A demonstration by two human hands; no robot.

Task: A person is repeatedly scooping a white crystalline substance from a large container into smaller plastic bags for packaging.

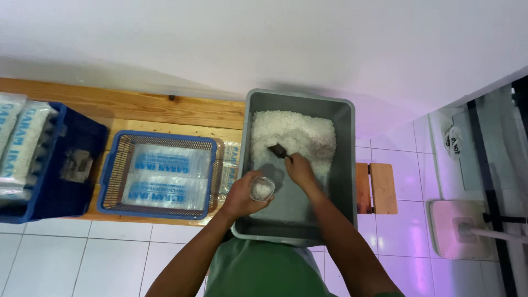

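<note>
Left hand (pixel 240 197) clenched around small clear plastic cup (pixel 262 188) of white grains; right hand (pixel 300 168) gripped dark scoop (pixel 279 150) in grey plastic tub (pixel 345 165); blue-printed clear packets (pixel 165 175) at nine o'clock.

my right hand (pixel 300 168) covers the handle of the small dark scoop (pixel 279 150). the dark blue crate (pixel 52 170) and its bags (pixel 22 143) run off the left edge. my elbows are cut off below.

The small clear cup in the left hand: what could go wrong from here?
1. The small clear cup is narrow, so white grains off the dark scoop in the right hand may miss it.
2. The left hand holds the cup near the grey tub's left wall; spilled grains could land on the wooden bench or the blue basket of packets.
</note>
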